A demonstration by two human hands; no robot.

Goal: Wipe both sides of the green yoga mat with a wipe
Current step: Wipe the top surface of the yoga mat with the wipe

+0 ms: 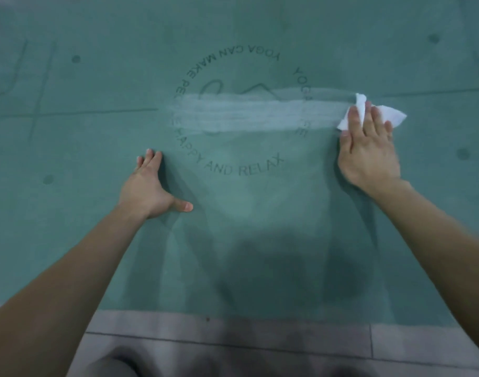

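Green rubbery yoga mat [246,240] fills nearly all I can see, spread flat on a floor of pale grey tiles [233,338] that shows only as a strip along the near edge, with my shadow falling across both. At the far left of the mat faint dark alignment lines [40,104] cross the surface, and small dark dots [75,59] are scattered over it. My left hand [151,186] lies palm down on the mat, fingers stretched forward and close together, thumb spread out to the side, holding nothing. Just beyond it sits a printed ring of lettering [242,112]; the part I can read says "YOGA CAN MAKE" upside down along the far arc and "HAPPY AND RELAX" along the near arc, while the letters on the right side are too smeared to make out. Inside the ring are faint outline drawings I cannot identify. A pale wet streak [260,112] runs sideways through the middle of the ring and on to the right. At its right end my right hand [369,151] presses flat, fingers extended and slightly apart, pinning a crumpled white wipe [393,115] against the mat; the wipe pokes out past my fingertips. Another dark line runs off to the right edge.
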